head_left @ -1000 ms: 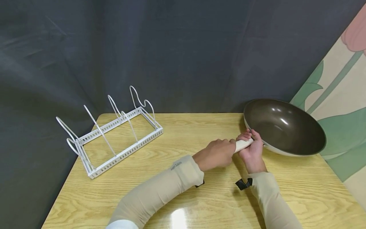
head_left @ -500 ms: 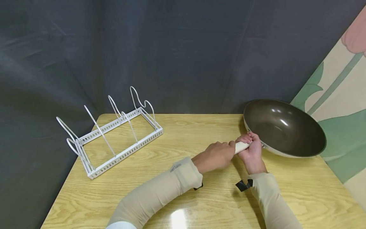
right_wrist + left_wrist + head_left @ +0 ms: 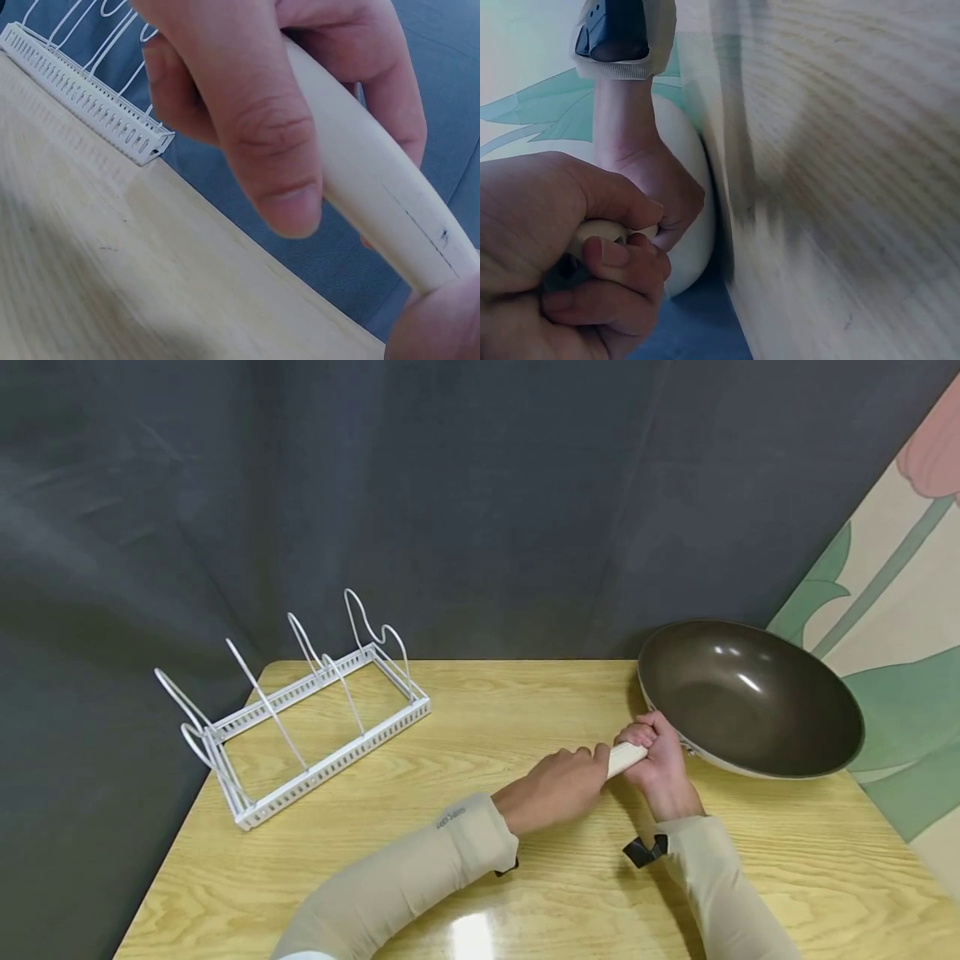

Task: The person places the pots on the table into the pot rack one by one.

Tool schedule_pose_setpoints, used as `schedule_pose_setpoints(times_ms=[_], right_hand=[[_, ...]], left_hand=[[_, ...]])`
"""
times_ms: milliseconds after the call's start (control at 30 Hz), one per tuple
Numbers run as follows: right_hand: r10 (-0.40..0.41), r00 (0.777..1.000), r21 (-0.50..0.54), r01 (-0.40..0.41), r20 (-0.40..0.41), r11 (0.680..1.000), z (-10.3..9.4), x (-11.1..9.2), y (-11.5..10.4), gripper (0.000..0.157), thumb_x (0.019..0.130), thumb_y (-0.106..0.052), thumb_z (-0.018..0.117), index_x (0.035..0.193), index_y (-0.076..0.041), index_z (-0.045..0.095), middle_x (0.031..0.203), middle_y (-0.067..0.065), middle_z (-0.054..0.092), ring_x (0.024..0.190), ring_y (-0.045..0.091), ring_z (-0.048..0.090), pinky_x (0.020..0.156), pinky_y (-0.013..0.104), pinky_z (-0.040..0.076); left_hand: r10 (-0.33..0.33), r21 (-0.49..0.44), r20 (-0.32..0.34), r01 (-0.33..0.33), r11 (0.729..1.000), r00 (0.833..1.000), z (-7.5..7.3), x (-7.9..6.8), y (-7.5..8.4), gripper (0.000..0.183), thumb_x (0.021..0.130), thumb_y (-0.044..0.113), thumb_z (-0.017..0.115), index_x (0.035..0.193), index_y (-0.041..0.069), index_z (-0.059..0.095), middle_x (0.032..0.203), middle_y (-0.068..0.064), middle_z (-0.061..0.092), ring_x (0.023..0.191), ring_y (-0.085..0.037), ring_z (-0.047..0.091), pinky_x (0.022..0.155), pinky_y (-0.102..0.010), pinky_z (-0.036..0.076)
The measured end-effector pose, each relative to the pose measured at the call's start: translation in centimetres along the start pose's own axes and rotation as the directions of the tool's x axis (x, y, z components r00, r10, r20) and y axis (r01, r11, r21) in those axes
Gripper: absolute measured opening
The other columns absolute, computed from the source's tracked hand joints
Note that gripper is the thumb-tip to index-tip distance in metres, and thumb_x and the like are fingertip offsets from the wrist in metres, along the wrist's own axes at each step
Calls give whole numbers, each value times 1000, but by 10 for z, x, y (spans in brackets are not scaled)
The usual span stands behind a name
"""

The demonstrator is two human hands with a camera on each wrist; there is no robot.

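A large wok (image 3: 750, 693) with a dark brown inside and a pale outside is at the table's right end in the head view. Its cream handle (image 3: 624, 759) points toward me and to the left. My left hand (image 3: 555, 787) grips the free end of the handle; the left wrist view shows its thumb and fingers (image 3: 615, 300) curled round that end. Closer to the wok's body, my right hand (image 3: 660, 768) holds the same handle with bent fingers. A short bare stretch of the handle (image 3: 397, 202) shows between the two hands, large in the right wrist view.
A white wire rack (image 3: 333, 766) with several upright loops stands at the left of the wooden table (image 3: 480, 710). Dark cloth (image 3: 480, 510) hangs behind the table. On the right is a panel with a flower pattern (image 3: 900, 693).
Both hands have shifted slightly down and left in the head view, still on the handle. The wok has barely moved, and the rack appears slightly shifted in the view.
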State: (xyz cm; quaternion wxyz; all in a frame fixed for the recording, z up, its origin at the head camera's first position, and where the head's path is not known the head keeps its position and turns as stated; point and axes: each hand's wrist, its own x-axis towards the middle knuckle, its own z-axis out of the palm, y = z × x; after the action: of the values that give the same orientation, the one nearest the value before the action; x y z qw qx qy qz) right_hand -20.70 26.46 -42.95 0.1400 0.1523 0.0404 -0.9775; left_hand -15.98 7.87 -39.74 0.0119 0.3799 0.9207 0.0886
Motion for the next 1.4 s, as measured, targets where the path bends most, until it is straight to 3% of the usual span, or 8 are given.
schedule_pose_setpoints(times_ms=[233,500,733,900,1400], right_hand=[[9,1000,-43,-7,30,999,-4,-1,1,45,78,10,52,59,-18,21,52,-5,26,50,6,23,52,18,22],[-7,1000,-82,9,30,997,-7,0,5,42,89,4,41,59,-17,22,49,-3,29,49,8,25,50,19,24],[-20,999,-81,22,29,996,-2,-5,7,48,76,12,53,61,-19,19,51,-5,26,49,7,24,49,19,23],[-20,997,-94,27,72,995,4,-7,9,47,76,12,53,61,-18,20,53,-6,26,50,7,23,51,19,23],[-137,986,-183,153,99,971,25,-19,17,41,79,11,52,61,-13,25,49,0,34,42,12,32,46,20,27]], left_hand=[[34,46,-56,-31,998,998,8,-6,0,36,100,16,65,130,0,53,89,-5,60,61,-9,48,43,-18,39],[9,21,-76,-8,1000,997,16,-11,1,26,102,14,61,123,1,52,84,-4,56,56,-8,45,40,-17,36],[15,-15,-97,-17,1000,995,17,-13,0,26,100,13,63,121,1,52,84,-5,56,54,-8,45,38,-15,35],[34,11,-128,-33,999,991,16,-16,-2,30,100,14,63,124,0,51,86,-5,57,55,-6,44,38,-14,34],[54,-23,-201,-60,998,978,13,-21,-2,36,101,14,61,131,1,46,92,-7,60,53,-8,46,38,-14,34]])
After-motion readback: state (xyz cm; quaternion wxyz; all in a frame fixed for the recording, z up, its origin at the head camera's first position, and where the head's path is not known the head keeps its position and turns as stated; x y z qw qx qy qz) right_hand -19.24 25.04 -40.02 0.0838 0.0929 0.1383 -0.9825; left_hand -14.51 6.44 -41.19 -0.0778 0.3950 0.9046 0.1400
